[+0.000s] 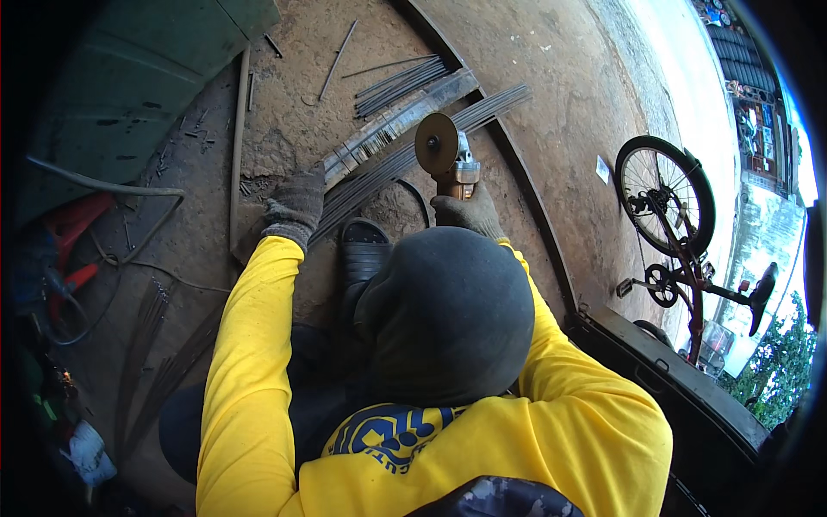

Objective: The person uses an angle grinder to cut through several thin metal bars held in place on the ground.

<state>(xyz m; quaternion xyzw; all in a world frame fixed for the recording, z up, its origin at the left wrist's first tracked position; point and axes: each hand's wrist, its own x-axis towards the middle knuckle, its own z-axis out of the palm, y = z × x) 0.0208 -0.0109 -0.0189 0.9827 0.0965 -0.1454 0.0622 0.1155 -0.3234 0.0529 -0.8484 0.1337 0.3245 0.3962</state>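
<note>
My right hand [466, 211], in a grey work glove, grips the body of an angle grinder [457, 183]. Its round brownish disc [437, 143] faces up and stands over or just beside a bundle of thin metal rods [379, 179]. Alongside the rods lies a long, pale, worn metal bar [398, 121] with dark marks across it. At the near end of that bar, my gloved left hand [295, 205] is closed around it; the fingertips are partly hidden. Whether the disc touches the rods cannot be made out.
A dark steel rail [527, 185] crosses the ground on the right, with a bicycle [668, 202] beyond. Loose rods [401, 86] lie ahead. A pipe [239, 146], cables [159, 188] and a green metal panel [129, 77] are on the left. A dark head covering [452, 310] blocks the middle.
</note>
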